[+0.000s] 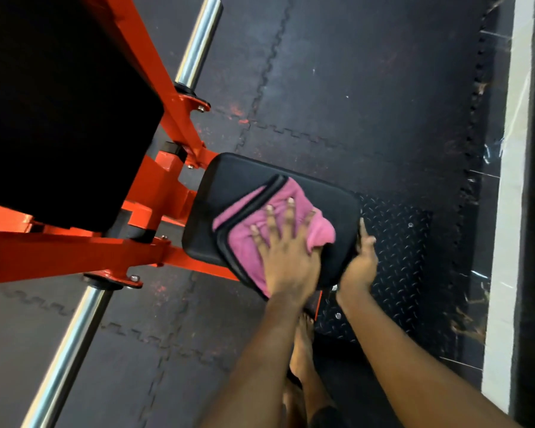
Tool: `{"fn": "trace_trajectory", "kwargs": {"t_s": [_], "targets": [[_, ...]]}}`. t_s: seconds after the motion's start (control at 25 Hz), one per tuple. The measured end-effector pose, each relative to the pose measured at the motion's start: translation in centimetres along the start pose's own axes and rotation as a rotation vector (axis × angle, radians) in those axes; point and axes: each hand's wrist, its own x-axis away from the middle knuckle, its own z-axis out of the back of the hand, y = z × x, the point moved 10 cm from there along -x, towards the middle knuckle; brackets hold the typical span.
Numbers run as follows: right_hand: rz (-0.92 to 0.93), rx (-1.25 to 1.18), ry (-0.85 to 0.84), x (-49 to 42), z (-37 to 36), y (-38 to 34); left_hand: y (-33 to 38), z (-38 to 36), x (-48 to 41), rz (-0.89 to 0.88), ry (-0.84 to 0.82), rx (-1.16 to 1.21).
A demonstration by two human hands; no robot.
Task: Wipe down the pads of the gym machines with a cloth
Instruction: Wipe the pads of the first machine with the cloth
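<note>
Head view: a small black pad (pixel 238 177), rounded at its corners and bolted to an orange steel frame (pixel 74 251), is seen from above near the middle of the picture. A pink cloth (pixel 250 220) with dark edging is spread over the middle and near part of this pad, lying on its upper surface. The cloth is pressed flat by the left hand (pixel 286 257), whose fingers (pixel 289 211) are held straight and spread apart; its thumb is partly hidden under a raised fold of the cloth, so whether the fold is pinched cannot be told. The right-hand edge of the pad is gripped by the right hand (pixel 361 264), with the fingers curled round the rim and the thumb laid along it. To the upper left of the pad a large black pad (pixel 59 103) is carried by the same frame. Two chrome bars are fixed to the frame, one (pixel 200 41) well above the pad and one (pixel 65 359) below and to its left. Just right of the pad, partly under the right hand, a black diamond-plate footplate (pixel 396 242) is seen. Below the pad, between the two forearms, a bare foot (pixel 303 344) is set on the floor. Dark interlocking rubber floor mats (pixel 368 88) are laid all around the pad, and a white strip (pixel 507 211) runs well to its right.
</note>
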Motion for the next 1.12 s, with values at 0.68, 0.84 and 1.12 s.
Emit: {"fn": "trace_trajectory", "kwargs": {"t_s": [0.68,0.84,1.12], "targets": [[0.568,1.422,-0.026,9.9,-8.9,-1.4,-18.0,4.2,3.1,0.393,0.217,0.36],[0.629,1.45,0.039,5.3,-9.0,-5.2,-18.0,4.6,3.3,0.35,0.214,0.326],[0.794,1.449,-0.038,4.1,-10.1,-7.5,-18.4,4.2,4.0,0.352,0.191,0.424]]}}
